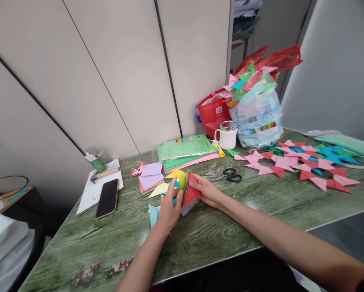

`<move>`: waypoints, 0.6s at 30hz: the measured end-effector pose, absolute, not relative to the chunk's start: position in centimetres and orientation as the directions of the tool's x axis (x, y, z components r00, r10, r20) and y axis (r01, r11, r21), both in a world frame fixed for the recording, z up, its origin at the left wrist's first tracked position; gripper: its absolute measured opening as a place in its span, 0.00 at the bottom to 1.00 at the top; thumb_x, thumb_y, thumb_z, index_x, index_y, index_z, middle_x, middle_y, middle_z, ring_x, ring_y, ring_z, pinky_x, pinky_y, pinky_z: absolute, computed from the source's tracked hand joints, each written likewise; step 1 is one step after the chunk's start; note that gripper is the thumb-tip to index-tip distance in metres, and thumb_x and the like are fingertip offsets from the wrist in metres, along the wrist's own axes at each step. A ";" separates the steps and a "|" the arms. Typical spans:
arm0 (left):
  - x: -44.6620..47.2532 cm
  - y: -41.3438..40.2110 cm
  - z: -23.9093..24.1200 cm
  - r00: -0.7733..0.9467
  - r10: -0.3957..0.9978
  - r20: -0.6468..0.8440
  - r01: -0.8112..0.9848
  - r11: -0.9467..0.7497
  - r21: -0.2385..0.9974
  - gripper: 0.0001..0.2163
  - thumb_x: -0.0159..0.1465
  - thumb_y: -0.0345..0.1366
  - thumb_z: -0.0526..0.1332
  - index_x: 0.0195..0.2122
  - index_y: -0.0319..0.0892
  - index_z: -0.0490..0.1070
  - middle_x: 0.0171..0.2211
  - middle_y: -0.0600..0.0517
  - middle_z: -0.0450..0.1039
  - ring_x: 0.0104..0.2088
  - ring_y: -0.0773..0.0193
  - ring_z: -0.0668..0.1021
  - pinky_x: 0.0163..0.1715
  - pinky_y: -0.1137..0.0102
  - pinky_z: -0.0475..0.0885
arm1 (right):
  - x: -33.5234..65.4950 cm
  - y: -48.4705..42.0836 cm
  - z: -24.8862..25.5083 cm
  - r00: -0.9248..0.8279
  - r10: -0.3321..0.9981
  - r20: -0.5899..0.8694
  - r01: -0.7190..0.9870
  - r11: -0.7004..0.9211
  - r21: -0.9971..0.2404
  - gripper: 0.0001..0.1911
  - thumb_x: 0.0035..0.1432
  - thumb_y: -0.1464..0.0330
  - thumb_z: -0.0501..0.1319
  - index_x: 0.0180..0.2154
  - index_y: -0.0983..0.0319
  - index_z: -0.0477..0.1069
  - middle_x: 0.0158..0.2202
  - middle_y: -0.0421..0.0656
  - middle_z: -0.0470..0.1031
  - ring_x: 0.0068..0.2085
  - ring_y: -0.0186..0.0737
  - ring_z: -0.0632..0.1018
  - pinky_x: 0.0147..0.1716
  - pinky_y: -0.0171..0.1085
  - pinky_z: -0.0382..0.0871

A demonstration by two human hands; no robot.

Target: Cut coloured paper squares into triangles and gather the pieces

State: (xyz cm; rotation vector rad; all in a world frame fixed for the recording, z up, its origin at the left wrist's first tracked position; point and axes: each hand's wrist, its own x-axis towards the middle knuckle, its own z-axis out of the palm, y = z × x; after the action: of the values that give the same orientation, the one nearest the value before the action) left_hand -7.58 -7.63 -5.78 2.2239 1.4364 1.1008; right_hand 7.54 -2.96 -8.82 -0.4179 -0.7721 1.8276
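Over the middle of the table, my right hand (208,190) pinches a bundle of folded coloured paper (191,191), with a red piece on its outer side and green edges behind. My left hand (170,209) closes on the bundle's other side, fingers bent by a yellow folded piece (176,175). Under and around the hands lie more folded pieces: a pale yellow one (159,189), a light blue one (153,215) and a purple one (188,209). The hands partly hide these pieces.
Scissors (229,175) lie right of my hands, near joined pink and red paper shapes (279,162). Behind stand a white mug (227,136), a red bag (212,111) and a filled plastic bag (258,117). Leftward are purple sheets (150,175), a phone (108,198) and a hammer (105,173).
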 end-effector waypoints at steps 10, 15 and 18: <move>-8.5 -6.9 -6.1 0.317 0.841 0.439 0.646 -0.530 0.549 0.26 0.63 0.45 0.51 0.61 0.42 0.49 0.55 0.40 0.62 0.50 0.56 0.68 0.48 0.60 0.64 | 9.2 -0.4 -10.2 -0.329 0.942 -0.070 -0.729 -0.300 -0.615 0.06 0.54 0.77 0.59 0.34 0.67 0.73 0.32 0.47 0.80 0.33 0.39 0.80 0.37 0.34 0.75; -8.8 -6.2 -6.9 0.405 0.835 0.372 0.697 -0.545 0.466 0.39 0.48 0.44 0.67 0.60 0.45 0.52 0.57 0.41 0.59 0.58 0.47 0.60 0.55 0.51 0.53 | 9.9 0.6 -11.1 -0.324 0.937 -0.132 -0.754 -0.340 -0.562 0.09 0.56 0.79 0.55 0.33 0.64 0.73 0.31 0.44 0.80 0.32 0.38 0.81 0.35 0.36 0.76; -9.0 -6.1 -7.2 0.419 0.839 0.347 0.720 -0.540 0.436 0.38 0.50 0.43 0.66 0.60 0.44 0.51 0.56 0.40 0.61 0.57 0.47 0.61 0.54 0.51 0.54 | 9.6 0.3 -11.1 -0.360 0.920 -0.153 -0.748 -0.383 -0.542 0.09 0.56 0.78 0.55 0.34 0.64 0.72 0.31 0.44 0.80 0.31 0.39 0.81 0.35 0.39 0.76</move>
State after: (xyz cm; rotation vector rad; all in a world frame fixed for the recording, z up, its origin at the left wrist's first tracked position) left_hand -9.02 -6.12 -7.21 2.4539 1.3710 0.7913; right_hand 9.59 0.31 -11.14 -0.5313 -0.4658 1.9211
